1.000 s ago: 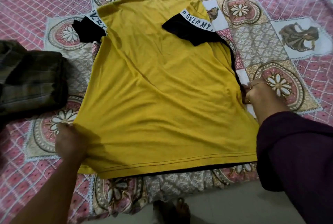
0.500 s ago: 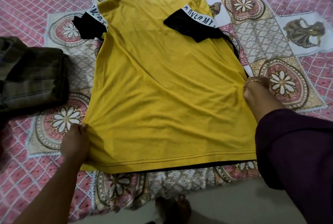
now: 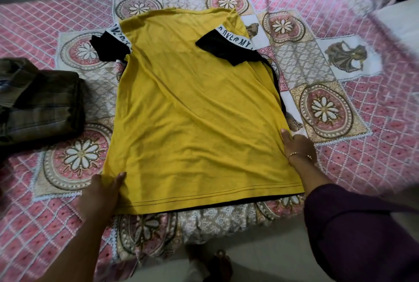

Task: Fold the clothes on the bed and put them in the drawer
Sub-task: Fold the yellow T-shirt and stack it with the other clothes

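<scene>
Compared with half a second earlier, the right hand (image 3: 298, 145) has been drawn down the right edge of the yellow T-shirt (image 3: 195, 109), from mid-side toward the lower right of the frame, and more of the bed's far edge and the wall above it has been brought into view. The left hand (image 3: 99, 193) has stayed at the shirt's lower left corner.

The yellow T-shirt is laid flat in the centre of the frame on the bed (image 3: 340, 168), hem toward the bottom of the frame. Its right black sleeve (image 3: 226, 48), banded with lettered white trim, is folded inward onto the yellow panel, while the left black sleeve (image 3: 106, 47) is spread outward on the bedspread. A folded dark checked garment (image 3: 43, 105) is seen at the left edge of the frame, apart from the shirt.

No drawer or other container is shown.

The fingers of the left hand are tucked beneath the cloth with the thumb laid on top, so the corner is gripped. The right hand's fingertips are hidden at the shirt's edge; whether the cloth is pinched or only pressed cannot be told. The trim lettering is partly covered, and the upper right of the frame is blurred.
</scene>
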### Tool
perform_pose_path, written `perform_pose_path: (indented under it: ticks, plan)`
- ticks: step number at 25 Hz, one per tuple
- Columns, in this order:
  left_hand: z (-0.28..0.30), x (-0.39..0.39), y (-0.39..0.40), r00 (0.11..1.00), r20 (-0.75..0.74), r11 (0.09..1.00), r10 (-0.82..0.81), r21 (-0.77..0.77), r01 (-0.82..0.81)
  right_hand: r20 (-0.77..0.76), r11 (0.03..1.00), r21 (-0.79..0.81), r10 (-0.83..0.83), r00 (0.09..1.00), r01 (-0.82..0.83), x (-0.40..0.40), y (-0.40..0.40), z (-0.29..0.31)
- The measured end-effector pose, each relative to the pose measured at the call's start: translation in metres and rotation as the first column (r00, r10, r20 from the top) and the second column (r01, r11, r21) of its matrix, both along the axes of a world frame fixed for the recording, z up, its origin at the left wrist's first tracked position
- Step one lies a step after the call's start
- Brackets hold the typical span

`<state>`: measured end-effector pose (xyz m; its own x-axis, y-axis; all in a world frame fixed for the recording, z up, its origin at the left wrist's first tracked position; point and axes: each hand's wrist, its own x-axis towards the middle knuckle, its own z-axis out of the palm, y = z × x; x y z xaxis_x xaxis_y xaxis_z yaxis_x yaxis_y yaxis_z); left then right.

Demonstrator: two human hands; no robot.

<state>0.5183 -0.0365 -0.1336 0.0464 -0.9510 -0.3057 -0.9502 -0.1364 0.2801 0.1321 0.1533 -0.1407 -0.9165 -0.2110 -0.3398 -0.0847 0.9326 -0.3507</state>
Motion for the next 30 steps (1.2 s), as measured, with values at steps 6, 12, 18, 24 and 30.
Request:
perform_pose_path:
  ticks: [6,12,18,24,30]
  plan:
    - [-0.001,0.004,-0.003,0.997,-0.046,0.995,-0.055,0.078,0.059,-0.033,0.998,0.056,0.013,0.999,-0.011,0.019,0.016,0.005]
    - [-0.006,0.009,-0.009,0.995,-0.072,0.989,-0.069,0.129,0.077,-0.057,0.993,0.114,0.041,0.998,-0.034,0.017,0.019,0.001]
    - [-0.002,0.020,-0.006,0.999,-0.024,0.993,-0.024,0.112,0.027,-0.096,0.991,0.133,-0.014,0.995,0.027,0.008,0.039,-0.001]
    - [0.015,-0.018,-0.010,0.966,0.134,0.953,-0.220,-0.180,0.242,-0.391,0.982,0.183,0.114,0.913,-0.045,0.037,0.009,0.000]
    - [0.012,-0.079,-0.038,0.892,0.066,0.862,-0.447,-0.234,0.449,-0.580,0.931,0.104,0.343,0.739,-0.350,0.061,-0.079,0.000]
